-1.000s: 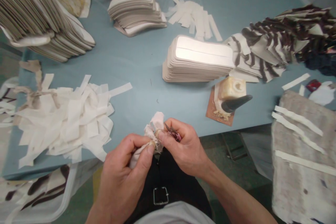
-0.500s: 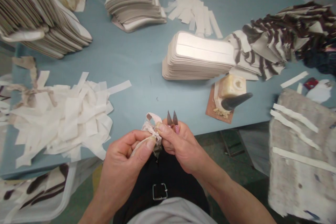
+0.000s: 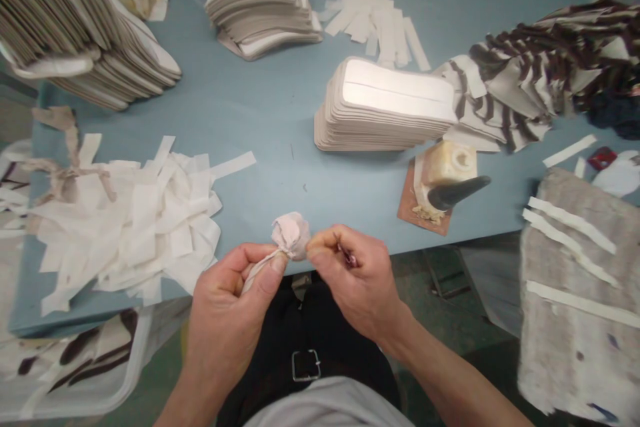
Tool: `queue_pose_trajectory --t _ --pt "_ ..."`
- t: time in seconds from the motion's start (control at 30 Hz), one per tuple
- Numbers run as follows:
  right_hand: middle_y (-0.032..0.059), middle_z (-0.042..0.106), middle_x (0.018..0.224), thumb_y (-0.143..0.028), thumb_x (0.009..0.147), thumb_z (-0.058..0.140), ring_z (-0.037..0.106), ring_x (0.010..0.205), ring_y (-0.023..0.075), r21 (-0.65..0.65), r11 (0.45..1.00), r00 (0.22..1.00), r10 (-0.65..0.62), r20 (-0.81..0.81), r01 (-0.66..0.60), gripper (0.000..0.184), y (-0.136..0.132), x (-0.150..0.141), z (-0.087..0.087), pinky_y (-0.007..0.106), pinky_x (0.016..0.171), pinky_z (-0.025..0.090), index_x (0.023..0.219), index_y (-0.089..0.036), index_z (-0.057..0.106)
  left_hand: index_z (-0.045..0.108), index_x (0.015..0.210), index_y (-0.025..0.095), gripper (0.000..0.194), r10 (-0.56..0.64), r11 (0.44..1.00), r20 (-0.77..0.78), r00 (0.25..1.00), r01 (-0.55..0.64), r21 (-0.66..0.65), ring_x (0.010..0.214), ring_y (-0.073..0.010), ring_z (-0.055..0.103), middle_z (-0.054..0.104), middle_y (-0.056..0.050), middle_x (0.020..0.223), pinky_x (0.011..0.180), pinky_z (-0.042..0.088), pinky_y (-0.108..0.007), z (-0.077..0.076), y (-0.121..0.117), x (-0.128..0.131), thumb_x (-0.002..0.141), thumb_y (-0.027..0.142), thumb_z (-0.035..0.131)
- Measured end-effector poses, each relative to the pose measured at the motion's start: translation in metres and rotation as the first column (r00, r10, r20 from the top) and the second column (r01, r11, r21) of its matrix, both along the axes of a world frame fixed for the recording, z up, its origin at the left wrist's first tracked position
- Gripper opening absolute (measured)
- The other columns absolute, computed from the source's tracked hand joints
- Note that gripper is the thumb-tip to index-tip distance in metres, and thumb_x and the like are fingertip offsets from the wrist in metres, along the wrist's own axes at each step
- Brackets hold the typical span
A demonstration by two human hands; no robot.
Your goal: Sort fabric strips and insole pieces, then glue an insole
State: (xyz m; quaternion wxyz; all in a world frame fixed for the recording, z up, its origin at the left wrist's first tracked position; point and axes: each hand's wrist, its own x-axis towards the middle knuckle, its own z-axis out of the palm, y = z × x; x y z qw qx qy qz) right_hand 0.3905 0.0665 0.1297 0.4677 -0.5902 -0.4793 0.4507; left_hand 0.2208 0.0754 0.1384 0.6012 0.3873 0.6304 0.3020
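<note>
Thumb and fingers of my left hand [image 3: 233, 303] are closed on a pale pinkish fabric strip [image 3: 291, 230], twisted to a narrow neck with a puffed loop above it. My right hand [image 3: 357, 280] is curled just right of the loop, its thumb and forefinger pinched at the loop's edge; whether they grip the cloth there is unclear. Tucked in that palm are small scissors [image 3: 349, 257], of which only a pinkish handle part shows while the blades are hidden. Both hands are over the table's near edge, in front of my belt buckle [image 3: 306, 365].
Loose white strips [image 3: 145, 213] heap on the left of the blue table [image 3: 260, 107]. Ahead are stacked pale pads [image 3: 385, 113] and a yellowish block with a dark horn-shaped piece [image 3: 450, 177]. A co-worker's hands are behind another stack [image 3: 263, 7]. A padded seat [image 3: 575, 307] is at right.
My right hand has drawn slightly right from the left and turned, so the scissor blades no longer show. The fabric loop has become rounder and fuller above my left fingertips.
</note>
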Motion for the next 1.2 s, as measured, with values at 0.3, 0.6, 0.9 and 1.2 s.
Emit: queue_pose_trajectory --t 0.3,0.6,0.9,1.2 --pt "-0.0061 0.040 0.061 -0.033 0.095 0.060 0.035 0.057 0.0091 -0.115 0.978 0.962 0.146 -0.232 -0.176 0.033 -0.003 -0.008 0.000 0.025 0.055 0.030 0.067 -0.020 0.049 0.072 0.080 0.019 0.031 -0.098 0.992 -0.090 0.991 0.104 0.066 0.047 -0.0065 0.025 0.040 0.009 0.050 0.045 0.028 -0.017 0.009 0.000 0.001 0.087 0.049 0.076" --pt "-0.0126 0.027 0.052 -0.055 0.081 0.072 0.011 0.043 0.0036 -0.378 0.793 0.498 -0.110 -0.860 -0.479 0.045 -0.005 -0.012 0.000 0.018 0.036 0.011 0.064 -0.020 0.048 0.072 0.083 0.017 0.041 -0.020 0.992 0.240 0.971 0.048 -0.115 0.045 -0.0045 0.022 0.037 0.010 0.049 0.042 0.017 -0.015 0.011 -0.005 0.005 0.079 0.055 0.086" --pt "-0.0114 0.029 0.056 -0.066 0.090 0.065 0.015 0.045 0.0055 -0.333 0.784 0.595 0.057 -0.802 -0.524 0.054 -0.009 -0.002 -0.004 0.020 0.039 0.014 0.068 -0.022 0.042 0.065 0.074 0.018 0.050 -0.021 0.982 0.337 0.941 0.082 -0.167 0.043 -0.0035 0.016 0.026 0.013 0.048 0.042 0.013 -0.018 0.013 -0.008 0.003 0.074 0.061 0.088" --pt "-0.0044 0.051 0.070 -0.035 0.109 0.044 0.046 0.064 0.0113 -0.177 0.968 0.978 0.194 0.071 -0.179 0.033 -0.022 0.022 0.029 0.028 0.064 0.036 0.079 -0.022 0.049 0.070 0.077 0.020 0.033 -0.061 0.997 -0.171 0.983 0.068 0.038 0.047 -0.0100 0.029 0.038 0.007 0.049 0.045 0.024 -0.023 0.020 -0.009 0.001 0.083 0.051 0.075"
